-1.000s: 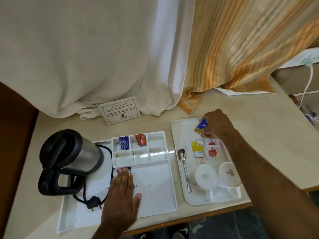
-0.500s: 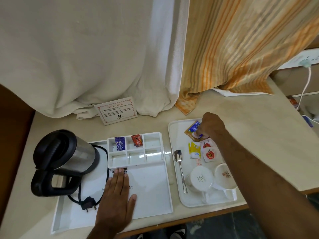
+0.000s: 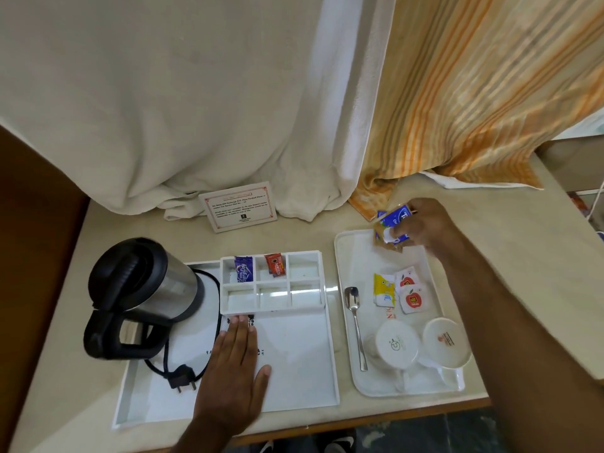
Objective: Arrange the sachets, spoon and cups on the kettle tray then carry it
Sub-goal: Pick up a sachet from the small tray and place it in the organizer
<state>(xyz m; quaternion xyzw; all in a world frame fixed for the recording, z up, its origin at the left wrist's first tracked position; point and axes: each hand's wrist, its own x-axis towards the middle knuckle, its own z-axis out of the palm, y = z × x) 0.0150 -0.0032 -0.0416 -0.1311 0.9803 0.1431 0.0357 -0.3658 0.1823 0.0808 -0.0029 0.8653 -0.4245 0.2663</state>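
A person stands at a pale counter with two white trays side by side. The left hand (image 3: 233, 377) lies flat, palm down and fingers spread open, on the bare floor of the kettle tray (image 3: 304, 371), its fingertips touching the near wall of the white compartment box (image 3: 273, 284). The right hand (image 3: 421, 227) is raised over the far end of the serving tray (image 3: 346, 256), its fingers pinched around a small bunch of blue sachets (image 3: 394, 223), held clear of the tray.

The kettle (image 3: 147, 289), steel with a black lid and handle, stands at the left of the kettle tray, its black cord and plug (image 3: 181, 380) curled on the tray beside it. In the compartment box, the far left cell holds a purple sachet (image 3: 243, 269) and the far middle cell a red sachet (image 3: 275, 264).

On the serving tray to the right lie a yellow sachet (image 3: 383, 287) and two white sachets with red apples (image 3: 410, 289), touching one another. The spoon (image 3: 354, 322) lies to their left, bowl at the far end. Near the front edge two white cups (image 3: 421, 344) sit upside down, side by side.

A printed card (image 3: 238, 206) leans against the white curtain (image 3: 196, 109) at the back, with a striped orange curtain (image 3: 490, 86) to the right.
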